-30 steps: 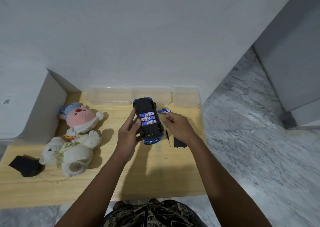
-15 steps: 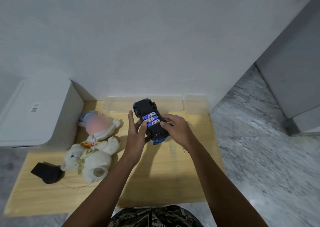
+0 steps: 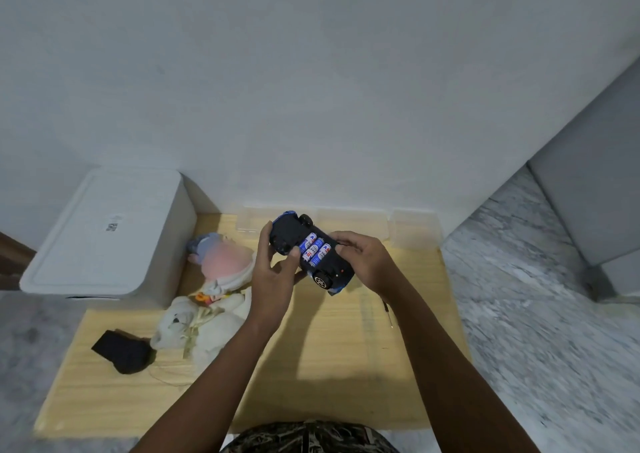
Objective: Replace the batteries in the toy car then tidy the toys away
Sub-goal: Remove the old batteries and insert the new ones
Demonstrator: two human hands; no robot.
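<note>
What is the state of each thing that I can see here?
Blue toy car: upside down, held off the table, battery bay uncovered.
Three blue batteries: seated in the bay.
Left hand: grips the car.
Right hand: grips the car.
White storage box: lid closed.
Pink-faced plush toy: lying down.

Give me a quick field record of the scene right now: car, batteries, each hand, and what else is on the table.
car: toy car upside down, lifted above the wooden table
batteries: three batteries seated in the open bay, no cover on
left hand: left hand grips the car's side
right hand: right hand grips the opposite side
tool: screwdriver lying on the table
other toys: plush toys; black cloth
storage: clear containers by the wall
</note>
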